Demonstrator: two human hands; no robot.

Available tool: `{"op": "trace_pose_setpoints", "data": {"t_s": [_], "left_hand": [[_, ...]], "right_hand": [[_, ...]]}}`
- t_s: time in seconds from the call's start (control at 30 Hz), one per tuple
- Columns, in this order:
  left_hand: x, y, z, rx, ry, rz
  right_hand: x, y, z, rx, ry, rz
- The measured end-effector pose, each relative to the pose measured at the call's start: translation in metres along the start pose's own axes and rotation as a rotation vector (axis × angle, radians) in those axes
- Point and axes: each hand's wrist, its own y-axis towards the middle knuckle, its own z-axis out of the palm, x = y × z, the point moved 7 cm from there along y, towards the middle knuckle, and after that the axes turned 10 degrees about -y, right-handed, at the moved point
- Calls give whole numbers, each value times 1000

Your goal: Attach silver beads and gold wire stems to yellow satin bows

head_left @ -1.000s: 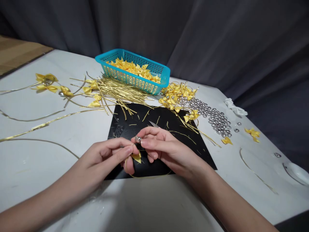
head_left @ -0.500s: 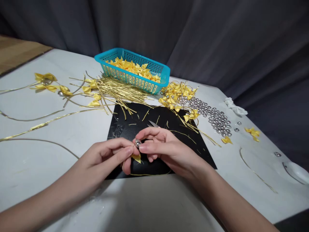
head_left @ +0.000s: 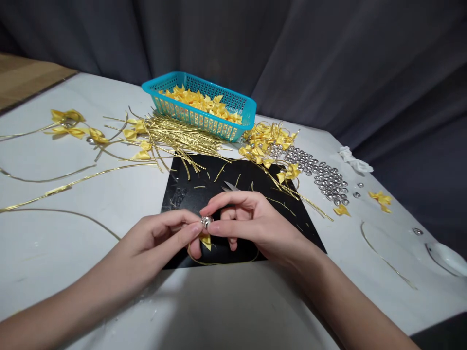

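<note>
While over black mat [head_left: 189, 171], silver bead [head_left: 206, 221] between fingers [head_left: 192, 229].

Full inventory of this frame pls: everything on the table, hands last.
table: 1, white, bears everything
basket: 1, turquoise, far centre
basket bows: many, yellow, in the basket
short wires: pile, gold, in front of the basket
mat: 1, black, under the hands
bow pile: many, yellow, right of the basket
loose beads: many, silver, right of the mat
long wires: several, gold, left side of the table
silver bead: 1, pinched between both hands
held bow: 1, yellow, just below the bead
left hand: over the mat, fingertips on the bead
right hand: over the mat, fingertips on the bead
</note>
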Motion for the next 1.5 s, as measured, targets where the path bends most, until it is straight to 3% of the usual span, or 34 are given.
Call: {"op": "trace_pose_setpoints", "data": {"t_s": [0.8,1.0,1.33,1.5], "left_hand": [[-1,0,-2,-24,-104,-17],[-3,-2,1,-8,-123,2],[-5,0,0,-12,-131,30],[-7,0,-1,-10,-92,28]], "right_hand": [[0,2,8,-7,0,-23],[4,0,13,70,50,-48],[18,-3,8,-117,15,-153],[15,-4,7,-79,-107,-129]]}}
